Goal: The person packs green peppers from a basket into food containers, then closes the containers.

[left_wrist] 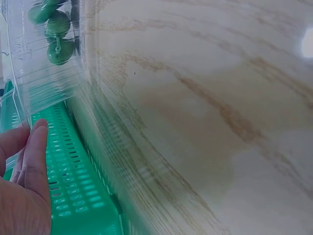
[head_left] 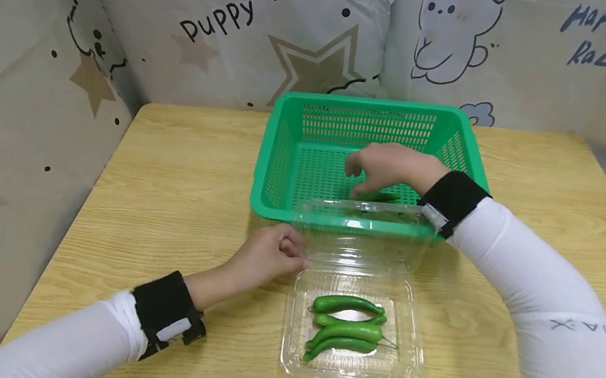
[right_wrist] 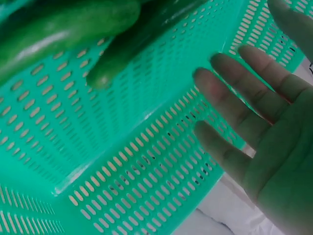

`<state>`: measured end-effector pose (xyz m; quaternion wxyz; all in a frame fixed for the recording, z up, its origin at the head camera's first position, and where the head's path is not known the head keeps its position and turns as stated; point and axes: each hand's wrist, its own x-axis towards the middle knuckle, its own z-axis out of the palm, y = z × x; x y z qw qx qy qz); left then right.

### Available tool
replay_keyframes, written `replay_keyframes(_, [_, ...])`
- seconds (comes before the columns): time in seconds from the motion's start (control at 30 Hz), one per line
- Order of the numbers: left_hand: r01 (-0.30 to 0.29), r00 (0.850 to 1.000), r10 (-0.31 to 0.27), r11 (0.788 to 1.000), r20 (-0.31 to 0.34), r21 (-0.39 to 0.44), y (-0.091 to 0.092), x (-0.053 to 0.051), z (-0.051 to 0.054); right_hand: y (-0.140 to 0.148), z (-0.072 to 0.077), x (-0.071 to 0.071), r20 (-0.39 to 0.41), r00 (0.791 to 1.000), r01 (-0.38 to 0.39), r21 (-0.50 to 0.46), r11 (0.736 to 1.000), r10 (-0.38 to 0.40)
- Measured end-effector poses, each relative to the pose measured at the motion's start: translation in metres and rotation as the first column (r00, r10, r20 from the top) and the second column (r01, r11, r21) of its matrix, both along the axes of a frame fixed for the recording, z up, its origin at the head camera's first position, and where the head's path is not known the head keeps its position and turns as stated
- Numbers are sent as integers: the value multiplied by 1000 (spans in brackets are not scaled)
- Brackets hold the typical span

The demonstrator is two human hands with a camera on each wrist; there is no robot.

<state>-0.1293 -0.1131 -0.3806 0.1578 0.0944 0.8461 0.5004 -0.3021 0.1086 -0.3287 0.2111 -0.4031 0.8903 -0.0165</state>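
A clear plastic clamshell container lies with its lid raised against the green basket. Several green chili peppers lie side by side in its base. My left hand pinches the container's left edge near the hinge; in the left wrist view, thumb and finger meet at the plastic. Inside the basket, my right hand hovers with fingers spread and nothing held, as the right wrist view shows. Below it, green chili peppers lie near the basket's front wall, partly behind the lid; larger ones appear close up.
The wood-grain table carries the basket at the back and the container in front of it. A patterned cloth wall stands behind and to the left of the table. The lid overlaps the basket's front rim.
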Motion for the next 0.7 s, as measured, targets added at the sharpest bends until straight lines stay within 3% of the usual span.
replay_keyframes(0.2, [-7,1000,7,1000,-7,-1,-1,1,0,-7,-6,-3,106,993,-56,66,996,48])
replay_keyframes(0.37, [-7,1000,7,1000,-8,3,-1,0,0,-10,-10,-5,143,987,-92,110,990,76])
replay_keyframes(0.7, [10,1000,-10,1000,-16,14,-2,0,-1,-16,-17,-2,189,982,-75,271,960,23])
